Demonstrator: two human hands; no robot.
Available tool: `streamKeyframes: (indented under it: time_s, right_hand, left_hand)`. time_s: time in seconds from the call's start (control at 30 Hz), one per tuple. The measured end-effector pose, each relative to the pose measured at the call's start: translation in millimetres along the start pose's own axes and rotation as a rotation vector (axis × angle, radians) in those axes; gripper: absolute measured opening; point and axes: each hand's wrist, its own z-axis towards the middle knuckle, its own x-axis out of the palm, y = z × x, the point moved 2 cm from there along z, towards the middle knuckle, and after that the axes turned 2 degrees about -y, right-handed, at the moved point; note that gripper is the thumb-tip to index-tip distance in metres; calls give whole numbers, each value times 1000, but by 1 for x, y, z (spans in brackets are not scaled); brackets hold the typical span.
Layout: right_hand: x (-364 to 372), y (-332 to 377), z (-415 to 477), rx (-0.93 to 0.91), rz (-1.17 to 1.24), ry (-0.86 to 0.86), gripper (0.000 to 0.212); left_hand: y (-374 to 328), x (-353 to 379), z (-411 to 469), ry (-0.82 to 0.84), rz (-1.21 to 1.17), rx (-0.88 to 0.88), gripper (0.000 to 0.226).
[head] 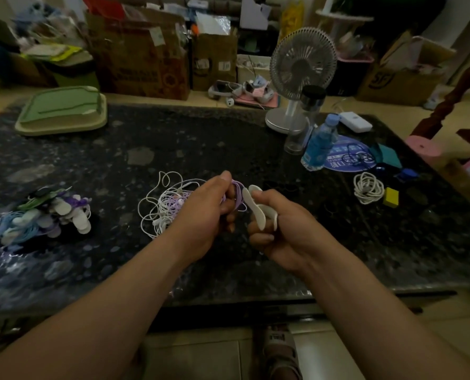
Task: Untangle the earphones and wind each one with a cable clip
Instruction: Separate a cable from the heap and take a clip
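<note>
While the left hand point(209, 212) curls its fingers round a small coil of purple earphone cable point(238, 197) above the middle of the dark stone countertop point(201, 138), the right hand point(280, 231) just beside it pinches a white cable clip point(258, 213) between thumb and bent fingers, the clip's upper end just beside the coil. A tangle of white and purple earphones point(162, 207) lies on the countertop just beyond the left hand, and a pile of clipped earphones point(44, 215) sits near the left edge.
</note>
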Motion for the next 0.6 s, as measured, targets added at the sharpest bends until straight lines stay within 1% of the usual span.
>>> streamKeyframes:
  time_s: [0.13, 0.23, 0.33, 0.47, 0.6]
  right_hand:
    - [5, -2, 5, 5, 3, 3, 29]
    - [6, -2, 6, -13, 16, -5, 27]
    - [7, -4, 8, -31, 11, 3, 24]
    - [6, -2, 6, -29, 20, 11, 26]
    - [3, 3, 4, -15, 33, 26, 22]
  left_hand:
    - [-2, 1, 0, 11, 12, 36, 43]
    - [-2, -1, 1, 3, 3, 56, 40]
    - [-3, -1, -1, 2, 18, 68, 43]
    - [-8, 2, -7, 29, 99, 114, 46]
    - [-13, 4, -14, 74, 165, 172, 43]
